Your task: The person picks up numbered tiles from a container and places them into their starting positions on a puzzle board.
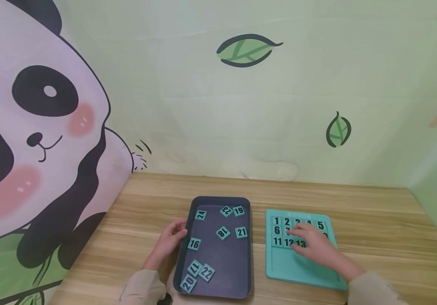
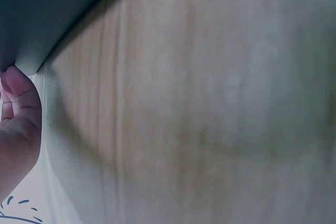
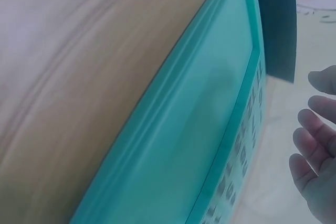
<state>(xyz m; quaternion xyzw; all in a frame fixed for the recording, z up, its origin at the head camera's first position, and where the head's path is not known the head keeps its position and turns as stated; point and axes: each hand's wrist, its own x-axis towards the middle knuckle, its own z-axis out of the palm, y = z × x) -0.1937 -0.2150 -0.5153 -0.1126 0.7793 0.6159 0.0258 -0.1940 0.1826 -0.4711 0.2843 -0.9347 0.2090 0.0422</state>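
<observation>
My left hand (image 1: 169, 241) holds the left rim of a dark rectangular tray (image 1: 233, 262), its thumb at the edge; in the left wrist view the fingers (image 2: 20, 85) meet the tray's side. Several loose turquoise number tiles lie in the tray, among them 16 (image 1: 194, 244), 18 (image 1: 222, 232) and 22 (image 1: 206, 272). To the right lies a turquoise number board (image 1: 298, 267), with tiles from 1 in rows across its upper part and a bare lower part. Over these rows hovers my right hand (image 1: 315, 245), fingers loosely bent and holding nothing, partly hiding the middle tiles.
Both the tray and board rest on a wood-grain table (image 1: 153, 190), a strip of tabletop between them. Behind it rises a pale green wall (image 1: 188, 127) with painted leaves, and a big painted panda (image 1: 62, 140) covers the left side.
</observation>
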